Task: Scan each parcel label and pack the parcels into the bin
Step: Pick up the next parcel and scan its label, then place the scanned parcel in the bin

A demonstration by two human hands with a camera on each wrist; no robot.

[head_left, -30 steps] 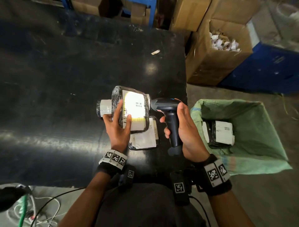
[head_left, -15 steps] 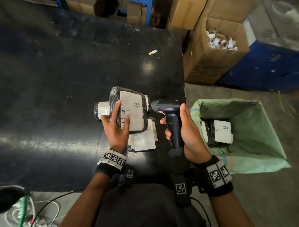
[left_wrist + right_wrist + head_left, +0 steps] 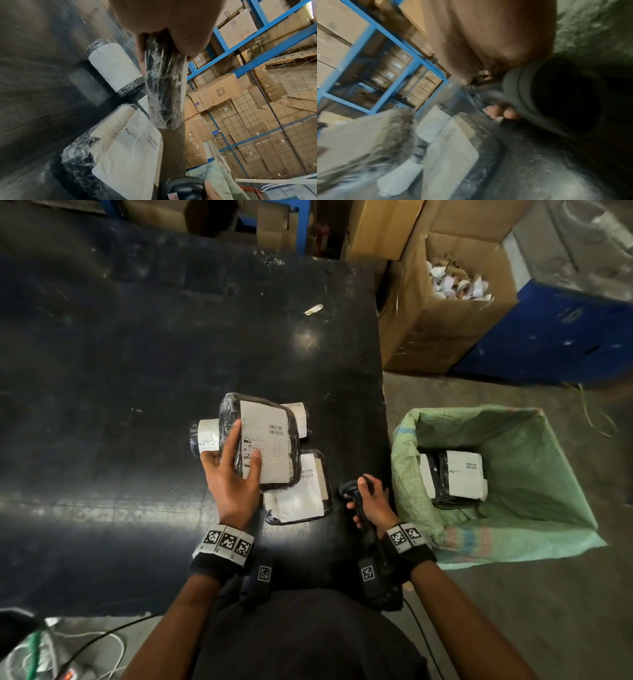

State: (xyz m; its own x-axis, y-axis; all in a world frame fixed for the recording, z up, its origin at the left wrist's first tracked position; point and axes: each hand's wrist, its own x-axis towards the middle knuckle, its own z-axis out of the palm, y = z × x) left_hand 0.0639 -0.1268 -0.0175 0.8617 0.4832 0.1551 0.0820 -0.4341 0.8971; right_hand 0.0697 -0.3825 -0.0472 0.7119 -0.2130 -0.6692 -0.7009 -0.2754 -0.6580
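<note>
My left hand grips a black plastic-wrapped parcel with a white label facing up, held above the black table; in the left wrist view the parcel shows edge-on between thumb and fingers. Under it lie a flat labelled parcel, a roll-shaped parcel at the left and another parcel behind. My right hand holds the black barcode scanner low at the table's right edge, blurred in the right wrist view. The green sack-lined bin on the floor holds one labelled parcel.
An open cardboard box of paper scraps stands beyond the bin, beside a blue container. A small scrap lies on the table's far side. Cables lie on the floor at lower left. Blue racking with cartons stands behind.
The scanner's light on the label went out. My right hand dropped the scanner from beside the parcel down to the table's right edge. The left hand kept holding the parcel.
</note>
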